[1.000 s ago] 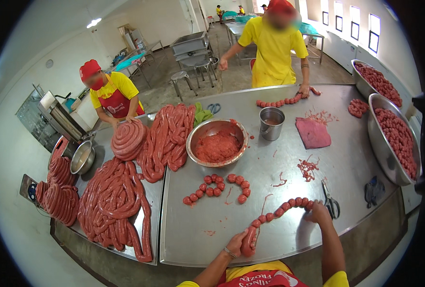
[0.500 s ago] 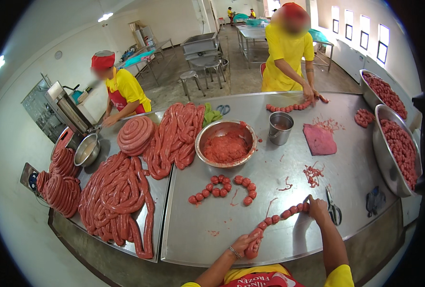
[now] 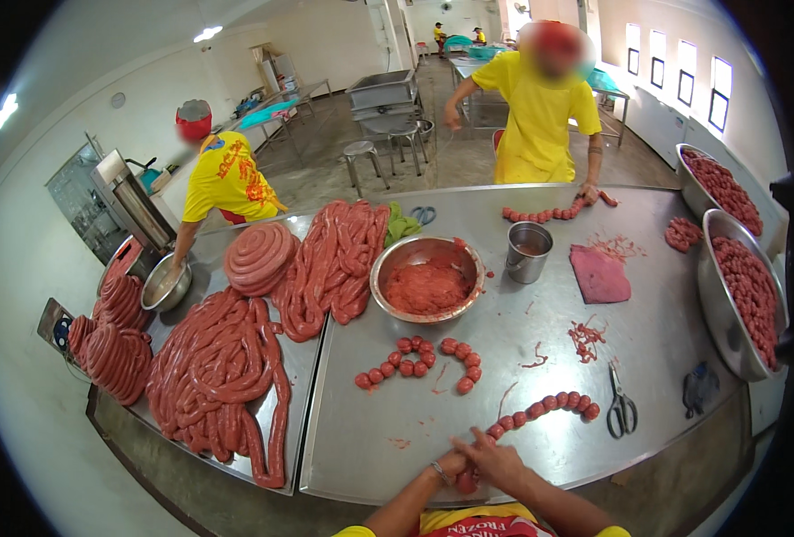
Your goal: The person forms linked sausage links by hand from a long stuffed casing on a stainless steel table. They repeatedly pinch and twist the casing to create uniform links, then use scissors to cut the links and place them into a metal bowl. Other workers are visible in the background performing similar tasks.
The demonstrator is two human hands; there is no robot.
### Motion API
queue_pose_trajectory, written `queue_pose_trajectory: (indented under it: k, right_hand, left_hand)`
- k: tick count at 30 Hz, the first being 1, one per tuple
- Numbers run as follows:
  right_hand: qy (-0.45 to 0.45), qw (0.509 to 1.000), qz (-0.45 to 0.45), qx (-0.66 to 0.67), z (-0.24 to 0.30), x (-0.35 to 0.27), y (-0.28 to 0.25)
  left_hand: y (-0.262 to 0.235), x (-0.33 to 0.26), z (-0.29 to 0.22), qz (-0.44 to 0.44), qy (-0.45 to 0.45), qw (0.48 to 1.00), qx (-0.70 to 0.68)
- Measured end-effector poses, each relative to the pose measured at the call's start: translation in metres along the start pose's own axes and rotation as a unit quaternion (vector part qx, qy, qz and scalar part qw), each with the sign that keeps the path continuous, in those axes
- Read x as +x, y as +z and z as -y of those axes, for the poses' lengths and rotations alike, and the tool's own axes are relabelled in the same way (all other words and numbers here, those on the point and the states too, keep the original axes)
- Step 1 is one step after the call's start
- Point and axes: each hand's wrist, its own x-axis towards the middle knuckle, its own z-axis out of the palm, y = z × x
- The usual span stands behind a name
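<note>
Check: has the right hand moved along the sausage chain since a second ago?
Yes. The right hand slid from the chain's far end near the scissors back to the left hand.

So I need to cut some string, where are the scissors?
In the head view, the scissors lie on the steel table at the near right, just right of the linked sausage chain.

You are looking at a reddish-pink string of small sausage links (image 3: 540, 408) lying on a dull grey steel table (image 3: 665, 430). A silver bowl (image 3: 426, 279) is holding bright red minced meat. Long pale-red sausage coils (image 3: 227, 376) are showing a ridged, looping pattern. A dark pink cloth (image 3: 599, 273) is lying near a shiny grey cup (image 3: 528, 251). The two co-workers are wearing yellow shirts (image 3: 540, 116), one carrying red print on its back. Black-handled scissors (image 3: 621, 407) are gleaming silver.
</note>
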Motion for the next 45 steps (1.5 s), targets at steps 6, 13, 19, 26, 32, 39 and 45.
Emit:
queue_pose_trajectory:
  k: [6, 13, 19, 26, 32, 39, 45]
  right_hand:
    - [0.096, 0.986, -0.051, 0.130, -0.003, -0.064, -0.012]
    - [0.101, 0.968, -0.191, 0.128, -0.036, -0.086, 0.046]
    - [0.112, 0.920, -0.173, 0.335, -0.060, -0.108, 0.010]
    - [-0.154, 0.439, -0.476, 0.746, -0.074, -0.238, -0.086]
    - [0.320, 0.778, -0.314, 0.441, -0.087, -0.228, -0.033]
    - [0.422, 0.864, 0.013, 0.275, -0.084, -0.245, 0.002]
    - [0.393, 0.871, -0.035, 0.294, -0.090, -0.242, 0.011]
  left_hand:
    - [0.017, -0.010, -0.020, -0.027, -0.102, 0.992, -0.069]
    - [0.020, 0.012, -0.001, -0.031, -0.094, 0.992, -0.073]
    - [0.025, 0.015, -0.010, -0.037, -0.108, 0.989, -0.096]
    - [0.020, 0.009, -0.004, -0.016, -0.105, 0.989, -0.105]
    - [0.014, 0.008, -0.012, -0.011, -0.106, 0.983, -0.152]
    - [0.020, 0.004, -0.021, -0.037, -0.138, 0.978, -0.151]
    - [0.018, -0.001, -0.024, -0.020, -0.104, 0.982, -0.156]
